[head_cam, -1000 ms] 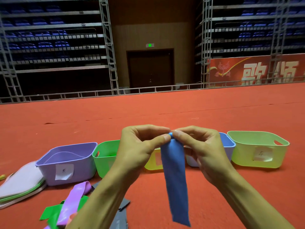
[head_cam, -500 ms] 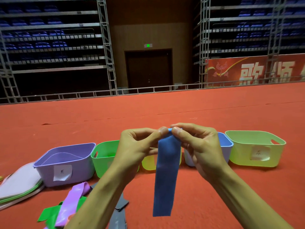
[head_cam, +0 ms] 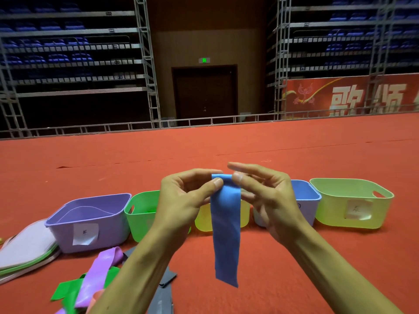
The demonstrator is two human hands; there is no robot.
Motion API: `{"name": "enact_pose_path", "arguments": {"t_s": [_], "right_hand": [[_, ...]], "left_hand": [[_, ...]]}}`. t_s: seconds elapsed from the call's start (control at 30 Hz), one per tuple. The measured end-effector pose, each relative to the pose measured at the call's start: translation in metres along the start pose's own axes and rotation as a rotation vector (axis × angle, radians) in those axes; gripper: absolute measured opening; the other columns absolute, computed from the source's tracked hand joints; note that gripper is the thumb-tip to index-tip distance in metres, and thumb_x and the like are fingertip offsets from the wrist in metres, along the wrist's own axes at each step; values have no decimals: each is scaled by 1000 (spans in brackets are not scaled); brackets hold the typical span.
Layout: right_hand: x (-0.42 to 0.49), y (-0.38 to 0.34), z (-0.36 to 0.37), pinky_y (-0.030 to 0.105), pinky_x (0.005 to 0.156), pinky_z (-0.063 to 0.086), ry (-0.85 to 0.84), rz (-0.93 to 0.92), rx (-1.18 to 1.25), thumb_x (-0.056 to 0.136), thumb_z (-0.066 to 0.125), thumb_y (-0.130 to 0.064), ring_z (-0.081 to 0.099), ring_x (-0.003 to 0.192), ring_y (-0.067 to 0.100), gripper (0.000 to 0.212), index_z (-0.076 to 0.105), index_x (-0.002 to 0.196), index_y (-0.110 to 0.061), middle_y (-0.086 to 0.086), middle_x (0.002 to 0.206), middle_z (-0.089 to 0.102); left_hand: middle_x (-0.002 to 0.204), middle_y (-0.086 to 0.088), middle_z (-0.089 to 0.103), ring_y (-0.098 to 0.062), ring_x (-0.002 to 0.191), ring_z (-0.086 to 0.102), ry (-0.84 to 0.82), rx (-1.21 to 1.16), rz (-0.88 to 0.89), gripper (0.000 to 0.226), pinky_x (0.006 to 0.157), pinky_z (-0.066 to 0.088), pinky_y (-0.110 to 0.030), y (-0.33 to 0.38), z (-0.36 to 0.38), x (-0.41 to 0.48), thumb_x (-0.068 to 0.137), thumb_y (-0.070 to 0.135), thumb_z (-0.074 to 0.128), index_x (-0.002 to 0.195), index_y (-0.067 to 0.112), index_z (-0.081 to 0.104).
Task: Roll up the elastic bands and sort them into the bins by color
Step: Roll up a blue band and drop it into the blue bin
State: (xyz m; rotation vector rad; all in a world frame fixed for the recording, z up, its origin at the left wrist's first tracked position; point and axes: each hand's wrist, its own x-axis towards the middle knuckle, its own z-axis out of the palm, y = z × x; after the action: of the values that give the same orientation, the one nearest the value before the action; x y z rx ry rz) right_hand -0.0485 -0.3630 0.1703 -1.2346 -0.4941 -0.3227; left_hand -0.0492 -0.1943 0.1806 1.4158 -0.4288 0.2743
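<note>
— What is the band like?

— The blue band (head_cam: 225, 223) is a flat, matte strip of thin rubbery sheet, smooth with faint lengthwise ripples. It hangs straight down in the air in front of the row of bins, its cut lower end slightly slanted, above the red carpet (head_cam: 294, 268).

— And the hands?

— The left hand (head_cam: 183, 200) pinches the top left corner, thumb on the front and curled forefinger over the folded top edge. The right hand (head_cam: 269, 200) has its thumb on the top right corner, with the forefinger straight and raised clear. Its other fingers blur behind the strip, so I cannot tell whether it really grips.

— The bins?

— Five glossy plastic tubs with rounded corners stand side by side: purple bin (head_cam: 108, 232), green bin (head_cam: 140, 220), yellow bin (head_cam: 244, 216), blue bin (head_cam: 306, 196) and pale lime bin (head_cam: 335, 214). Three show white paper labels. Loose bands lie in a heap near the left forearm: a purple band (head_cam: 102, 266), a green band (head_cam: 65, 291) and a grey band (head_cam: 165, 282).

— What differs from half a second ago?

— The hanging tail is shorter. The right forefinger, then closed on the top edge, now stands lifted off it.
</note>
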Motion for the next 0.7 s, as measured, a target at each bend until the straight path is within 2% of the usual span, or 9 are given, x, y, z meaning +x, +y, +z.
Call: {"name": "enact_pose_path", "arguments": {"t_s": [0.1,0.17,0.27,0.37,0.5,0.57,0.7], "right_hand": [[1,0,1,29,68,56,48,15,-34,77,78,-23,72,79,20,22,80,89,-4,13,85,77],[1,1,1,30,68,59,63,-16,-62,78,77,-22,71,79,23,25,80,89,0,18,86,77],[0,3,-2,36,77,62,61,-81,-85,78,78,-18,74,86,32,28,78,94,5,24,94,77],[-1,2,-3,32,75,60,46,-123,-93,75,78,-15,75,84,28,24,79,92,3,21,90,78],[-2,2,-3,25,74,57,38,-133,-83,73,79,-11,74,82,21,21,79,92,0,17,88,79],[-3,2,-2,25,75,57,31,-129,-80,72,80,-9,73,82,20,22,80,93,-2,16,88,79],[-3,2,-4,34,82,58,-11,-85,-41,73,83,-10,72,90,28,24,80,97,-5,22,95,78]], "left_hand": [[97,-14,79,-27,95,76,3,-1,7,16,87,59,-43,0,2,-1,85,0,75,94,11,81],[99,-14,79,-28,99,75,-4,-15,-5,17,90,59,-42,-1,2,-1,86,0,72,98,9,80],[101,-14,79,-28,102,75,-35,-62,-39,25,85,60,-36,1,2,-4,80,11,77,105,6,77],[103,-13,79,-26,101,75,-76,-67,-66,40,81,59,-33,6,2,-4,71,28,79,104,5,77],[98,-18,78,-26,93,76,-49,-75,-43,32,79,61,-32,9,1,-3,69,22,80,95,3,78],[96,-18,78,-26,93,75,-38,-63,-29,30,82,62,-33,8,0,-2,66,18,81,93,5,79],[93,-15,79,-24,88,75,-36,-48,-3,21,79,61,-30,8,0,-2,66,14,80,88,12,81]]}}
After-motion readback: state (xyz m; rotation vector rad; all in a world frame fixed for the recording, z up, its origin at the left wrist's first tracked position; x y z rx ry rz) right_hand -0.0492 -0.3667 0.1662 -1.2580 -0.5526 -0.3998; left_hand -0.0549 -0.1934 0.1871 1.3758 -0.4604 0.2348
